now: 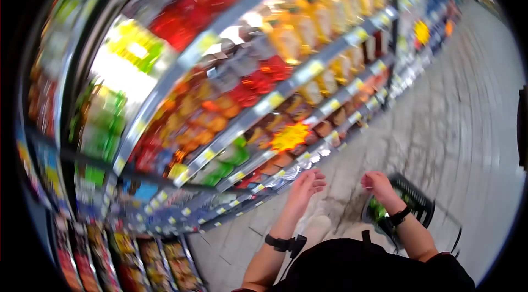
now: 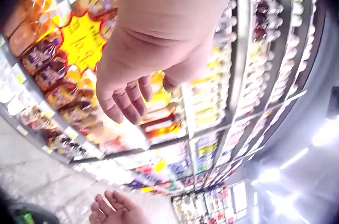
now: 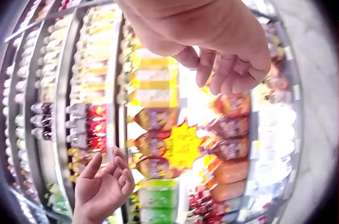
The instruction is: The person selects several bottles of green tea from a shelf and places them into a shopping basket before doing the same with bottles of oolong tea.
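Note:
My left hand (image 1: 308,186) hangs in front of the lower shelves with nothing in it, fingers loosely bent. To its right, my right hand (image 1: 377,183) is also empty, its fingers curled a little more loosely inward. A dark shopping basket (image 1: 424,202) with green packages (image 1: 378,209) inside shows below and beside the right wrist, partly hidden by the forearm. In the right wrist view, the right hand (image 3: 228,60) overlaps shelves of bottled drinks, and the left hand (image 3: 103,186) is palm up. Neither hand touches the bottles.
A long drinks shelf runs along the left, with yellow bottles (image 1: 286,33), red-labelled bottles (image 1: 258,80) and green bottles (image 1: 104,119). A yellow starburst price sign (image 1: 290,137) sticks out from a lower shelf. Grey tiled floor (image 1: 440,121) extends to the right.

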### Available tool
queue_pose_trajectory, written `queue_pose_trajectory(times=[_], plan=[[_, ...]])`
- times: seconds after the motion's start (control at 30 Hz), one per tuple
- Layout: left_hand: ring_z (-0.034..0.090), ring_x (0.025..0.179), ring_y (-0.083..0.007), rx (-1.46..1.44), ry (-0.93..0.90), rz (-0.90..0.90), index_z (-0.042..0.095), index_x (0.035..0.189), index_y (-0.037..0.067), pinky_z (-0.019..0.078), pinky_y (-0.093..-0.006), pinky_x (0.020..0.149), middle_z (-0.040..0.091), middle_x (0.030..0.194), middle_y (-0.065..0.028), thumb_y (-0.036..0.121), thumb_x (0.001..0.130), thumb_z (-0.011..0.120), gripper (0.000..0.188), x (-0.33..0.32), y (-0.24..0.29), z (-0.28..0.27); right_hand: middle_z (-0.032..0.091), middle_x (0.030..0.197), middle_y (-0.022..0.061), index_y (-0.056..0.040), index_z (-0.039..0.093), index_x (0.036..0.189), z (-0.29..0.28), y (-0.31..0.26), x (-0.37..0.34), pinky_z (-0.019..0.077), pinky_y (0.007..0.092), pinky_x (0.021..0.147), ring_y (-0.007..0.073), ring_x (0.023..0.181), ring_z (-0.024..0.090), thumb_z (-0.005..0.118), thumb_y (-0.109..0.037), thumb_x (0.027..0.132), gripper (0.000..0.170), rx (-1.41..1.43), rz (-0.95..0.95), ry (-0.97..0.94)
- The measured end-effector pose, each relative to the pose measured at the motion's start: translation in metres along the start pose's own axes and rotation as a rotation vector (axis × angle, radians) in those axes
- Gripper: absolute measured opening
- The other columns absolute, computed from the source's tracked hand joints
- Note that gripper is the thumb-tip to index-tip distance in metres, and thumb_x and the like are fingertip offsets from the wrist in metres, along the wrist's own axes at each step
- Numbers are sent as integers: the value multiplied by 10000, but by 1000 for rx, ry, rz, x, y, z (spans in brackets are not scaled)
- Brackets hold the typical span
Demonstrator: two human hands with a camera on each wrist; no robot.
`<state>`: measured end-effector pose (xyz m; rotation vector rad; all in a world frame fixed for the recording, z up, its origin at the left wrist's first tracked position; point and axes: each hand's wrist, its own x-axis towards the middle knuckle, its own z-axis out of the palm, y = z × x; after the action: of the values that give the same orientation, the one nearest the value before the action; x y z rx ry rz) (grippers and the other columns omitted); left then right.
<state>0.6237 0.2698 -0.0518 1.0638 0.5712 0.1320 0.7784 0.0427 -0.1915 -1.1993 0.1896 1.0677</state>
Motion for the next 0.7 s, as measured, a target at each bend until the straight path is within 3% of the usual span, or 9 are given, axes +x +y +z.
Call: queue_pose_trajectory(times=[0.03, 0.13, 0.2, 0.33, 0.4, 0.47, 0.53, 0.6, 0.7], plan=[[627, 978, -204, -32, 35, 99, 534, 1233, 32, 500, -333, 862, 629, 1114, -113, 267, 1003, 511, 330, -20, 32, -1, 674, 863, 40, -77, 657, 905, 42, -29, -11, 482, 299, 670, 147, 774, 627, 568, -275, 938, 220, -44, -46, -93], [627, 975, -216, -20, 80, 350, 528, 1214, 12, 509, -368, 866, 636, 1080, -122, 226, 1000, 501, 304, -57, 107, -29, 680, 937, 47, -45, 664, 992, 147, -95, -22, 491, 281, 749, 140, 849, 636, 579, -253, 952, 228, -135, -185, -329], [627, 955, -207, 63, 138, 576, 528, 1200, 8, 506, -361, 862, 634, 1043, -113, 188, 991, 505, 276, -90, 182, -50, 679, 937, 42, -22, 660, 1001, 243, -154, -46, 493, 273, 757, 123, 844, 631, 577, -232, 962, 229, -77, -472, -608], [620, 930, -194, 430, 179, 1009, 543, 1167, -9, 499, -339, 859, 620, 1023, -95, 156, 969, 522, 259, -133, 326, -79, 661, 921, 73, 19, 641, 1008, 390, -247, -130, 500, 283, 739, 141, 828, 618, 564, -182, 957, 222, -463, -770, -931], [614, 943, -192, 404, 340, 973, 544, 1153, -44, 499, -330, 842, 619, 1029, -95, 147, 939, 559, 288, -130, 395, -94, 664, 930, 87, 31, 621, 1098, 463, -277, -162, 508, 282, 723, 152, 840, 626, 579, -201, 946, 281, -628, -835, -907], [605, 975, -189, 538, 414, 1077, 539, 1157, -71, 493, -311, 840, 620, 1045, -108, 151, 911, 598, 337, -112, 460, -107, 667, 974, 108, 46, 579, 1195, 532, -300, -166, 518, 296, 717, 168, 873, 638, 608, -226, 922, 387, -784, -941, -821], [597, 1007, -192, 452, 359, 945, 530, 1188, -91, 487, -310, 870, 615, 1087, -143, 163, 882, 642, 413, -78, 521, -133, 667, 1020, 139, 58, 549, 1244, 590, -324, -155, 529, 306, 753, 184, 925, 650, 645, -254, 890, 481, -864, -984, -671], [593, 1021, -225, 664, 572, 884, 514, 1227, -83, 473, -324, 914, 604, 1141, -167, 204, 837, 703, 520, -51, 566, -142, 651, 1042, 147, 56, 582, 1178, 638, -346, -134, 546, 335, 732, 228, 887, 649, 679, -245, 850, 456, -859, -1063, -515], [577, 1105, -352, 980, 874, 870, 450, 1251, -98, 470, -382, 953, 567, 1207, -246, 235, 782, 716, 634, -24, 600, -145, 666, 1022, 155, 63, 628, 1087, 689, -373, -105, 547, 327, 714, 242, 862, 656, 678, -275, 837, 424, -854, -1082, -213]])
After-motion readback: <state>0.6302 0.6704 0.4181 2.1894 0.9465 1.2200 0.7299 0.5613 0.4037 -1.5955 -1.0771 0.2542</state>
